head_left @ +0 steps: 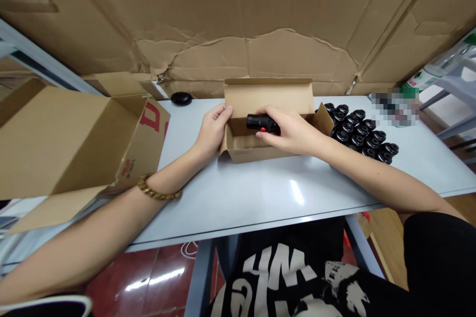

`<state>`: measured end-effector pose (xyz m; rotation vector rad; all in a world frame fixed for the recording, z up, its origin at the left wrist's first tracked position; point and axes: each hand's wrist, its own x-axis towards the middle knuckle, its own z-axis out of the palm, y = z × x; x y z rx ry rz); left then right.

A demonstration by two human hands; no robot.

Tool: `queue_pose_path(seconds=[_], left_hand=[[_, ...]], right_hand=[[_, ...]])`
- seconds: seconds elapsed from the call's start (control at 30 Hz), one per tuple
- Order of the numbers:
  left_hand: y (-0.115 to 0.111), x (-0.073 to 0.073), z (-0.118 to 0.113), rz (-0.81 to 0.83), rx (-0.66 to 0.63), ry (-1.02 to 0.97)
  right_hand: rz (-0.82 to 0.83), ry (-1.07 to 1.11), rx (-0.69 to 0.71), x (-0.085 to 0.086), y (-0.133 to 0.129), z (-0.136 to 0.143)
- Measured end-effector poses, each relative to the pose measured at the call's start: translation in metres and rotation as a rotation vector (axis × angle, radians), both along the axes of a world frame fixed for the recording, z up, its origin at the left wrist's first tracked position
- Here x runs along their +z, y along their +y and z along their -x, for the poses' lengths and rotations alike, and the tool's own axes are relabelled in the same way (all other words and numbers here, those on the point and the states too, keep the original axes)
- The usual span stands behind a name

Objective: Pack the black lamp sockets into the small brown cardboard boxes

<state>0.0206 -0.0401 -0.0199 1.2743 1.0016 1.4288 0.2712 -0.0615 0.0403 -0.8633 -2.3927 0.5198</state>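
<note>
A small open cardboard box (260, 154) stands on the white table, its back flap raised. At its left end my left hand (213, 129) pinches the box wall between thumb and fingers. My right hand (288, 131) is closed round a black cylinder (257, 121) with a red button, held level over the box opening. The inside of the box shows bare cardboard on the left; its right part is hidden by my right hand. Right of the box, several black cylinders (357, 133) stand close together on the table.
A large open carton (85, 143) is at the left. Near the table's back edge lies a black oval object (181, 98). A bottle (427, 77) and a blurred-out item (396, 106) are at the right. Cardboard sheeting (238, 20) rises behind the table (223, 203).
</note>
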Motion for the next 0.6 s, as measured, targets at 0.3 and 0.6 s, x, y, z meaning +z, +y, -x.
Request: queue_pose_path(seconds=[0.3, 0.6], left_hand=[[-0.004, 0.001, 0.000, 0.165, -0.140, 0.063], [-0.007, 0.004, 0.003, 0.152, -0.153, 0.207]], right_hand=[[-0.152, -0.100, 0.017, -0.006, -0.004, -0.004], [-0.159, -0.027, 0.078, 0.003, -0.005, -0.015]])
